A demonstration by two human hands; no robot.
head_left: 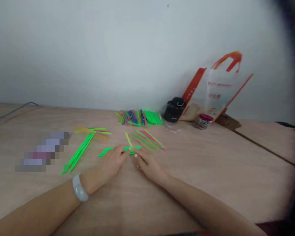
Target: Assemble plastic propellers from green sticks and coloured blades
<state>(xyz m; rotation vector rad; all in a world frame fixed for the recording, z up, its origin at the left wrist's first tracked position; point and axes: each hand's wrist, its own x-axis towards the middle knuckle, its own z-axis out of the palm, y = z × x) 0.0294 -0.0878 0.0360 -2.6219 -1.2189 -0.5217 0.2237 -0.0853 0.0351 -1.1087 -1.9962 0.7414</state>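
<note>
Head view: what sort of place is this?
Probably an indoor craft workspace: a wood-grain table against a plain white wall, with bunches of bright green sticks and a carrier bag leaning at the back.

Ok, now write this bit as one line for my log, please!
left hand, white bangle: on bright green strip | right hand: beside yellow stick

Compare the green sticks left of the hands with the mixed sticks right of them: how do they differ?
The green sticks are all one bright green, while the mixed sticks show pink, yellow and green. In the head view, the green sticks slant up to the right, and the mixed sticks slant down to the right. Both are thin, straight sticks lying in loose bunches on the table.
</note>
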